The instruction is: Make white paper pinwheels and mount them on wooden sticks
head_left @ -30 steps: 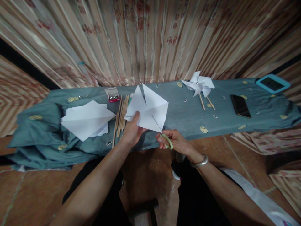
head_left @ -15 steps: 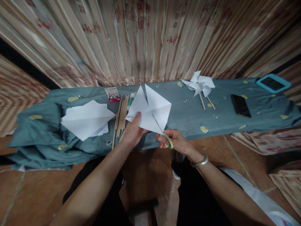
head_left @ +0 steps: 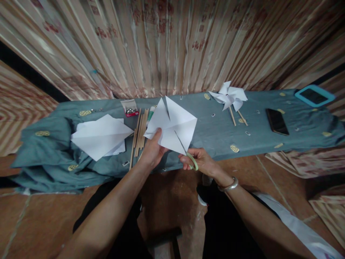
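White paper (head_left: 182, 115) spans the gap between our two hands, raised over the near edge of the cloth-covered worktop (head_left: 212, 135), about midway along its length. Our left hand (head_left: 155, 149) pinches the sheet along its near left side, thumb on top, while our right hand (head_left: 201, 160) is wrapped around the pale green handle of the scissors (head_left: 195, 164) at the sheet's near corner. From the right grip the paper lies forward and to the left; the scissors' long axis points the same way, from that corner in toward the sheet's middle, along a dark line that may be slit, blade or both. We cannot tell how far apart the blades stand. Our right hand is nearer that line; the left is well clear of it. Opposite, a slit gapes at the far corner. Toward the worktop's left end we see stacked sheets (head_left: 101, 138), wooden sticks (head_left: 140, 131), a box of metal pins (head_left: 131, 112) by the far edge and a partly hidden green-and-white tube (head_left: 151, 113). Paper pinwheels (head_left: 227, 96) rest at the far edge right of centre, short of a phone (head_left: 277, 121) and a blue-framed tablet (head_left: 314, 95) near the far right corner.
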The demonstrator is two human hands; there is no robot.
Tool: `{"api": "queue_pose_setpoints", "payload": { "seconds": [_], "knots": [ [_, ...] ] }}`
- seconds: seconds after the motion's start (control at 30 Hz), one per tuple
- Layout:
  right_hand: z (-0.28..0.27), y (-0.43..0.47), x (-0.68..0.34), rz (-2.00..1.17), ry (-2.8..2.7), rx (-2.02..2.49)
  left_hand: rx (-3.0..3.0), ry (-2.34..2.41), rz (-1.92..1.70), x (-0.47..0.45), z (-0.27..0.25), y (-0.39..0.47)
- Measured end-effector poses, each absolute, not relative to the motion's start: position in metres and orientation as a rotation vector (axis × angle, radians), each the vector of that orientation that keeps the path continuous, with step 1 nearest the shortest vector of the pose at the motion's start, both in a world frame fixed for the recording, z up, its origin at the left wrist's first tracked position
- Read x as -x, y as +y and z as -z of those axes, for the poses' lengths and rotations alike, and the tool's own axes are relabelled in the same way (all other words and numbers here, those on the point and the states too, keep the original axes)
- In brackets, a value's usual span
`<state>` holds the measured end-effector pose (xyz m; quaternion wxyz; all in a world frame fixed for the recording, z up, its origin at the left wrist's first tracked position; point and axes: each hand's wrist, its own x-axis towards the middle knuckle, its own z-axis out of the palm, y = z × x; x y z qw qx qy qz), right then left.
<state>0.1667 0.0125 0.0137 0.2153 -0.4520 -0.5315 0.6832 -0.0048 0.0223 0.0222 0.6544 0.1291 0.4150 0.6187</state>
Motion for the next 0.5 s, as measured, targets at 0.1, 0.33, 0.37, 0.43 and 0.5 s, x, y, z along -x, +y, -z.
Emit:
{"api": "queue_pose_setpoints", "payload": {
  "seconds": [0.1,0.33,0.37,0.43,0.5],
  "knots": [
    [-0.015,0.012,-0.172,-1.956,-1.527,1.211,-0.284,0.934,-1.457,0.011,-0.023,0.027],
    [-0.027,0.027,-0.214,-1.871,-1.547,1.238,-0.242,0.965,-1.632,0.032,-0.023,0.04],
    [-0.027,0.031,-0.218,-1.781,-1.492,1.269,-0.247,0.962,-1.63,0.031,-0.023,0.039],
    [-0.024,0.038,-0.219,-1.596,-1.318,1.329,-0.258,0.957,-1.603,0.026,-0.023,0.037],
    [-0.019,0.043,-0.212,-1.512,-1.149,1.329,-0.274,0.948,-1.548,0.017,-0.023,0.033]
  ]
}}
